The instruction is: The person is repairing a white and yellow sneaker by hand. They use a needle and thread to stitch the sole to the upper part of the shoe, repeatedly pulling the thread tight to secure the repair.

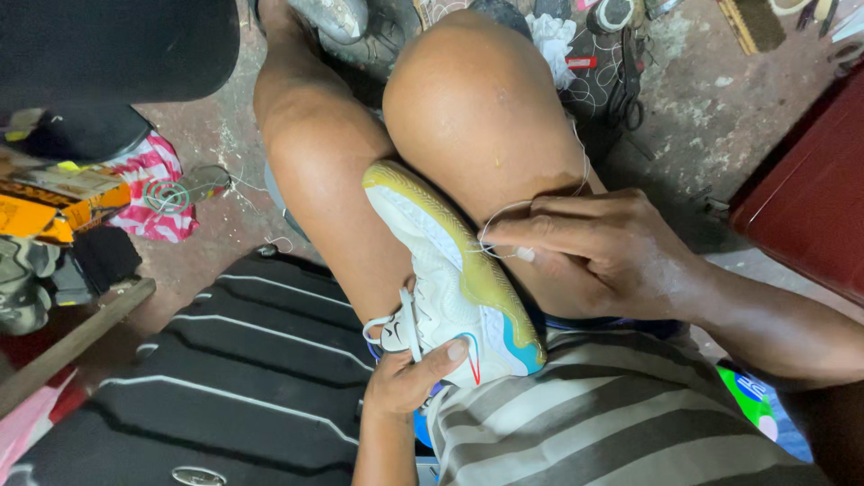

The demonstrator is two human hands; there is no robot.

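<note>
A white sneaker (445, 283) with a yellowish gum sole lies wedged between my bare knees, sole edge turned up. My left hand (409, 378) grips its heel from below, thumb across the heel. My right hand (598, 252) rests on the sole's edge near the middle, fingers pinched on a thin white thread (490, 220) that loops off the sole. Whether a needle is in the fingers is too small to tell.
A black ribbed tyre-like slab (252, 378) lies at lower left, a wooden handle (72, 342) beside it. Cloth, boxes and shoes clutter the left and the far concrete floor. A dark red box (801, 198) stands at right.
</note>
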